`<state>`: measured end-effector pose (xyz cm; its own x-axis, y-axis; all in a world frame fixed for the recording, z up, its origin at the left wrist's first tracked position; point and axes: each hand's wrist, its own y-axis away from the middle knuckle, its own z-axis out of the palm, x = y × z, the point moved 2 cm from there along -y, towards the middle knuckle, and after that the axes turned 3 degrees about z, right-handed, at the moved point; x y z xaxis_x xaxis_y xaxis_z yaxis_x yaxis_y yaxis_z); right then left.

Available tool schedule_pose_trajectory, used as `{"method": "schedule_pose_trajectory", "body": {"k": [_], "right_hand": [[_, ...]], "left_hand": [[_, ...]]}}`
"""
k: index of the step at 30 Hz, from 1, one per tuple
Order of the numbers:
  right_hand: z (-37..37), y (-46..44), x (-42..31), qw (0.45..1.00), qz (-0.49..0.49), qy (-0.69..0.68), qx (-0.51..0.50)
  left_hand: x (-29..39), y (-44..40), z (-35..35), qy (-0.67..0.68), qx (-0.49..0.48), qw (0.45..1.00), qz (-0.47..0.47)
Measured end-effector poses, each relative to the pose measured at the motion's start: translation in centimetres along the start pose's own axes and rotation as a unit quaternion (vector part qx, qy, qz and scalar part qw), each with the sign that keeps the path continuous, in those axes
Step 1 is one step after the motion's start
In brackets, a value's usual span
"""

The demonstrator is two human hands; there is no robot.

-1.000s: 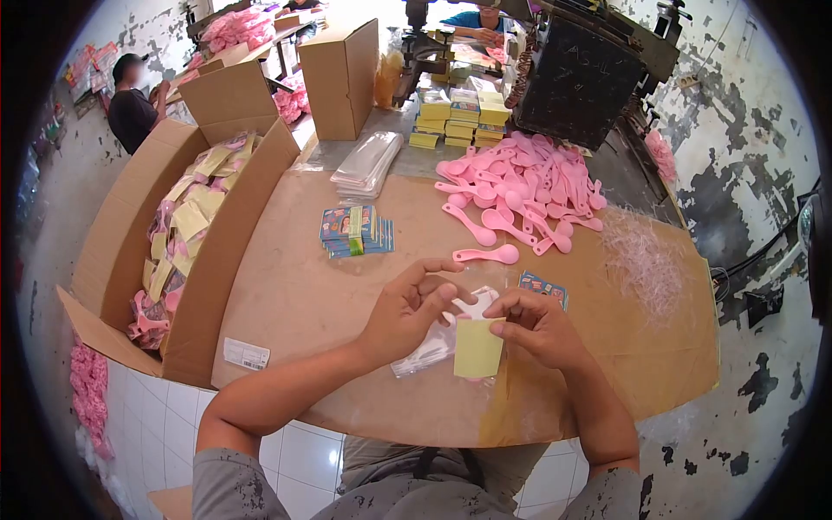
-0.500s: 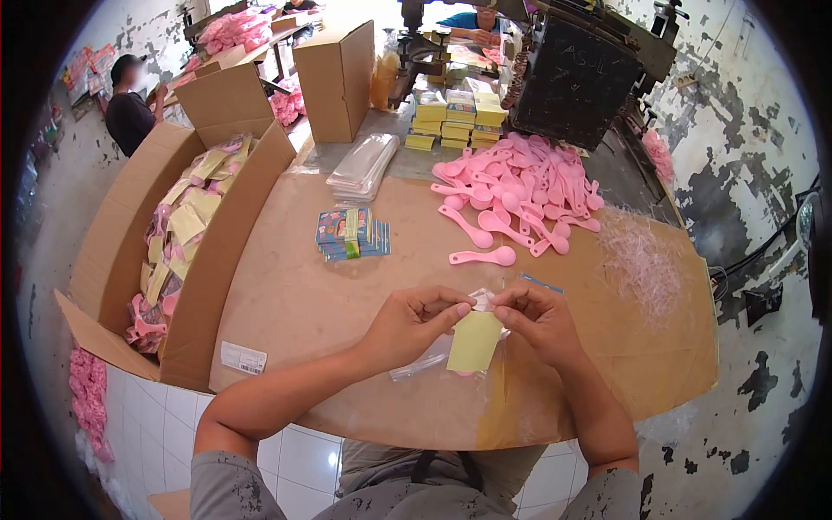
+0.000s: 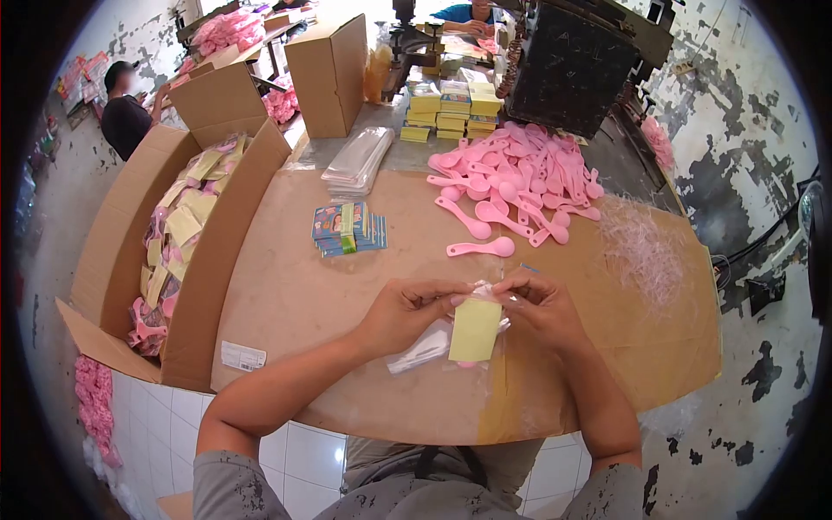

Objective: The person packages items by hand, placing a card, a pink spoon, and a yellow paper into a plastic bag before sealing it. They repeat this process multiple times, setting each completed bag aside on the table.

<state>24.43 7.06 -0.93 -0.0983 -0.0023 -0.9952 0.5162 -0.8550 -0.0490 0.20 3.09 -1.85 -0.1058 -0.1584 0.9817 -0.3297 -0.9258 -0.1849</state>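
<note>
Yellow card (image 3: 475, 329) with clear plastic (image 3: 482, 290) at its top makes one packet, held slightly slanted in front of the person, over the cardboard-covered table (image 3: 295, 329). Some pink shows below its lower edge. The left hand (image 3: 420, 310) pinches the packet's upper left part, thumb and forefinger closed; the right hand (image 3: 544, 305) pinches likewise at the upper right. Under the packet, to the left, lie clear bags (image 3: 422, 348). Beyond the hands rests a single pink spoon (image 3: 482, 248), just before a big spoon heap (image 3: 520, 186). Farther left stand a bundle of blue cards (image 3: 347, 230) and an open carton (image 3: 227, 247) filled with packed pieces (image 3: 184, 225).
</note>
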Motion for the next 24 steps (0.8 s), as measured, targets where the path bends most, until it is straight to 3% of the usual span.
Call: {"method": "schedule_pose_trajectory", "body": {"k": [6,8,11,14,24], "right_hand": [[-1.2,-0.1,0.5,0.997,-0.01,0.079,-0.006],[-1.4,-0.2,0.5,0.999,0.004,0.045,-0.011],[-1.0,0.1,0.2,0.997,0.019,0.079,-0.003],[-1.1,-0.1,0.9,0.996,0.017,0.082,-0.006],[-0.9,-0.1,1.4,0.999,-0.001,0.04,-0.033]], "left_hand": [[-0.5,-0.3,-0.4,0.021,-0.002,1.0,-0.018],[-0.7,-0.4,-0.5,0.037,-0.003,0.999,-0.019],[-0.4,-0.4,-0.6,0.149,0.004,0.987,-0.065],[-1.1,-0.4,-0.6,0.038,0.018,0.996,-0.077],[-1.0,-0.5,-0.4,0.035,0.001,0.997,-0.069]]}}
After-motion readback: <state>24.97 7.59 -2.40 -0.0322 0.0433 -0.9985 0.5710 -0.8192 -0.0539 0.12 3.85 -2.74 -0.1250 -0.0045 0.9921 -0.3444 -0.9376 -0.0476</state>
